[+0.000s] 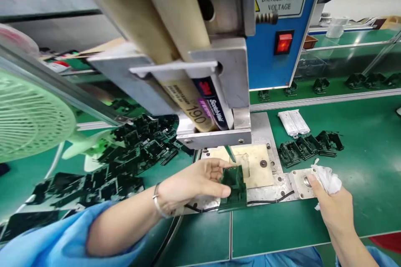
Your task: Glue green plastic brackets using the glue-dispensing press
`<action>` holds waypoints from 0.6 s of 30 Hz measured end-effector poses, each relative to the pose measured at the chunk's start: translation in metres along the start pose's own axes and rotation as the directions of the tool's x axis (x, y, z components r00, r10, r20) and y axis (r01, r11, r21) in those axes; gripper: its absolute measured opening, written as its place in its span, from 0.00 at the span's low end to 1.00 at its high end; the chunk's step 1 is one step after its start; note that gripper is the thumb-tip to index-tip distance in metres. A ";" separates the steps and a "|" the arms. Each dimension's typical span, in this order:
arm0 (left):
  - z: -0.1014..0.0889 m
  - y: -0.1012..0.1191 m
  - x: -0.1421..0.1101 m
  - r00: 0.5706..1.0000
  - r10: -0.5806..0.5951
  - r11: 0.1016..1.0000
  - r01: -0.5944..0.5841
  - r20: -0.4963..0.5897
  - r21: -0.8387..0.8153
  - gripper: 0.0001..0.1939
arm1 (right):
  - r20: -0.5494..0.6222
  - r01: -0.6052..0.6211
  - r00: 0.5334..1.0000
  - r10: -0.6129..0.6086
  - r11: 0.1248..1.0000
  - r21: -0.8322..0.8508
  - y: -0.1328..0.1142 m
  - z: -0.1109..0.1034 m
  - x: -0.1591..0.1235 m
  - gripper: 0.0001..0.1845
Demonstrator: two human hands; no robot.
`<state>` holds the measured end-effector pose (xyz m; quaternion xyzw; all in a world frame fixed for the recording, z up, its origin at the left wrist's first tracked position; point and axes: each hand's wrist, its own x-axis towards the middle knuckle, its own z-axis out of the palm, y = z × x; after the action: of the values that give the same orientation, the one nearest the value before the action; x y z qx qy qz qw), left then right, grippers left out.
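Note:
My left hand [200, 181] grips a small dark green plastic part [233, 181] by its left edge, holding it over the metal fixture plate [260, 162]. The dispenser's thin needle tip [230, 154] hangs just above the part. Over it sits the glue cartridge [200, 104] in a metal bracket. My right hand [328, 204] rests on the right end of the fixture, closed round a crumpled white tissue [328, 179], with its forefinger stretched onto a round metal button [307, 181].
A heap of dark plastic parts [125, 154] lies at the left beside a green fan [31, 117]. Several finished parts [308, 146] and white packets [293, 122] lie right of the fixture. A blue high-voltage box [282, 50] stands behind, on a green mat [360, 133].

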<state>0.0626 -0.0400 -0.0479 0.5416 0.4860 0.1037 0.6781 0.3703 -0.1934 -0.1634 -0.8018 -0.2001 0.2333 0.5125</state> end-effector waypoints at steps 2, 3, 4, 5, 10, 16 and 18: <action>0.007 0.006 0.012 0.999 0.044 0.999 -0.044 0.010 -0.025 0.31 | -0.002 -0.012 1.000 0.012 1.000 -0.014 -0.003 0.001 -0.002 0.36; 0.007 0.008 0.017 0.997 0.073 0.997 -0.073 0.029 -0.003 0.30 | -0.007 -0.007 1.000 0.007 1.000 -0.022 -0.005 0.002 -0.003 0.35; 0.006 0.010 0.022 0.993 0.109 0.993 -0.111 0.045 0.046 0.29 | -0.012 0.008 1.000 -0.008 1.000 -0.026 -0.006 0.003 -0.004 0.34; 0.004 0.010 0.025 0.988 0.144 0.983 -0.149 0.053 0.110 0.28 | -0.017 0.024 1.000 -0.025 0.999 -0.027 -0.006 0.003 -0.004 0.34; 0.004 -0.007 0.032 0.912 0.410 0.833 -0.367 -0.016 0.414 0.30 | -0.021 0.000 1.000 -0.001 0.999 -0.035 -0.004 0.002 -0.002 0.36; -0.022 -0.023 -0.009 0.799 0.505 0.793 -0.280 -0.327 0.541 0.39 | -0.044 -0.035 0.999 0.031 0.995 -0.097 -0.023 0.002 -0.016 0.37; -0.038 -0.035 -0.033 0.770 0.399 0.889 -0.193 -0.498 0.415 0.36 | -0.035 -0.055 0.998 0.051 0.991 -0.125 -0.026 -0.001 -0.017 0.36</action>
<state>0.0030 -0.0511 -0.0567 0.6647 0.5834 0.2824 0.3715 0.3551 -0.1932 -0.1360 -0.8412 -0.1850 0.2208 0.4576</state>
